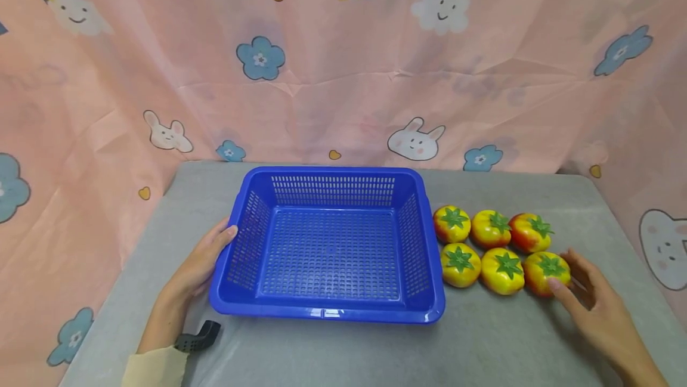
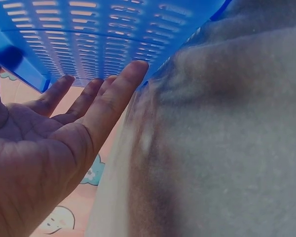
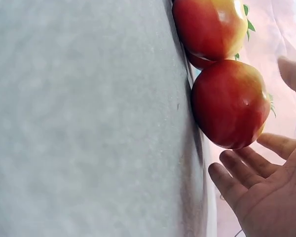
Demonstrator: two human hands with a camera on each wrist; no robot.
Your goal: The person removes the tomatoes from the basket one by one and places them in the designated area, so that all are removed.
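Observation:
A blue plastic basket [image 1: 330, 256] with slotted walls stands on the table with nothing inside it. My left hand [image 1: 201, 259] holds its left side, thumb on the rim and fingers against the outer wall. In the left wrist view those fingers [image 2: 108, 101] reach under the rim to the slotted side [image 2: 101, 37]. On the right, my right hand [image 1: 601, 300] is spread around the near-right tomato [image 1: 546, 274], red and yellow with a green leafy top. The right wrist view has its fingertips [image 3: 227, 157] right beside this tomato's [image 3: 231, 104] red side, the thumb held apart.
More tomatoes [image 1: 501, 271] of the same kind sit in two rows of three, close to the basket's right wall. A pink patterned cloth [image 1: 333, 118] hangs behind and beside the grey table [image 1: 333, 354]. A black strap [image 1: 198, 337] is at my left wrist.

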